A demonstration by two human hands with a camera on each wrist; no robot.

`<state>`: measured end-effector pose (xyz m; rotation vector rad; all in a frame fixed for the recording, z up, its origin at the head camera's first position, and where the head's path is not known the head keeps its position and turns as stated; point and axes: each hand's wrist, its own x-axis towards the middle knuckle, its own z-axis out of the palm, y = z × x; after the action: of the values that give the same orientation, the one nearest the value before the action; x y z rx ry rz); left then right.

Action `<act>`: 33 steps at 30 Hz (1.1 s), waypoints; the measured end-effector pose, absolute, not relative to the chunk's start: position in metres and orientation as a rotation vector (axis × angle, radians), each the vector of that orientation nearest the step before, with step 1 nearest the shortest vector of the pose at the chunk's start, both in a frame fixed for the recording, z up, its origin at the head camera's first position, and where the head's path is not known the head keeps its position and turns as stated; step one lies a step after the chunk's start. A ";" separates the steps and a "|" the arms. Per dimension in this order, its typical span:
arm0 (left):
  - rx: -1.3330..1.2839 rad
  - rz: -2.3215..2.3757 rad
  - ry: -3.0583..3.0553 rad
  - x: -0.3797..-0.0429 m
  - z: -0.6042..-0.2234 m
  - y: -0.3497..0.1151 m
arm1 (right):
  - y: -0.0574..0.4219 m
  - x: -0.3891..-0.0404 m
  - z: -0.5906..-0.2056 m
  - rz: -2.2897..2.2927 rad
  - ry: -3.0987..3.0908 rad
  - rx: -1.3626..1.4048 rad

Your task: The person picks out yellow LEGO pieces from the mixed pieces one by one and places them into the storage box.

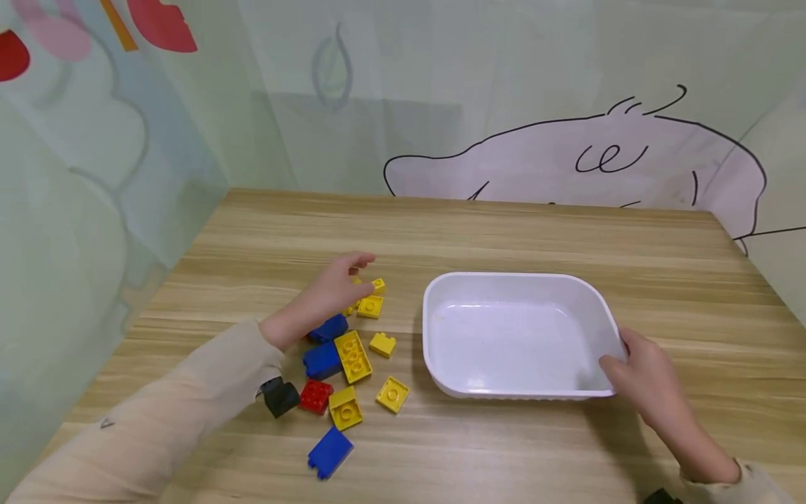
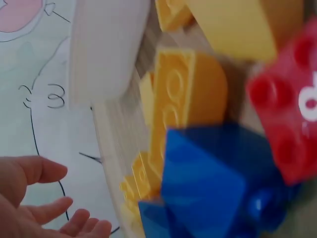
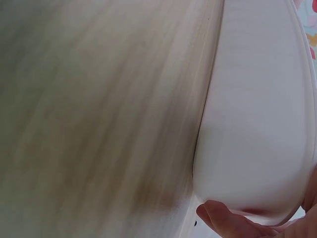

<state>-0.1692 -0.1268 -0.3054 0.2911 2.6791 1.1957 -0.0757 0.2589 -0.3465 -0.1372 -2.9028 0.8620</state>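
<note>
Toy building bricks lie in a loose cluster left of a white plastic tub [image 1: 513, 336]. My left hand [image 1: 330, 290] hovers over the cluster's far end, beside small yellow bricks [image 1: 370, 306]; in the left wrist view its thumb and fingers [image 2: 49, 172] are apart with nothing between them. The hand partly hides some yellow pieces. Under its wrist are blue bricks [image 1: 322, 360] and a larger yellow brick [image 1: 353, 357]. At the tub's near right corner my right hand [image 1: 648, 378] grips the rim, thumb inside and fingers [image 3: 223, 218] against the outer wall. The tub holds nothing.
Closer to me lie a red brick [image 1: 315, 396], two yellow bricks [image 1: 345, 409] and a blue brick [image 1: 330, 453]. The wooden table [image 1: 504, 448] meets printed panels [image 1: 409, 91] along its back and left.
</note>
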 end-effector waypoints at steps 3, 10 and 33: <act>0.376 1.017 2.799 -0.173 -0.306 -0.131 | 0.259 -0.076 -0.346 0.863 -2.910 -0.141; 0.551 0.656 2.954 -0.175 -0.311 -0.137 | 0.259 -0.076 -0.346 0.850 -2.909 -0.136; 0.611 0.372 2.933 -0.180 -0.328 -0.141 | 0.259 -0.075 -0.345 0.856 -2.903 -0.129</act>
<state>-0.1802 -0.1414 -0.3283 0.6107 2.9334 0.3716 -0.0752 0.2586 -0.3453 -0.1292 -2.9035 0.8558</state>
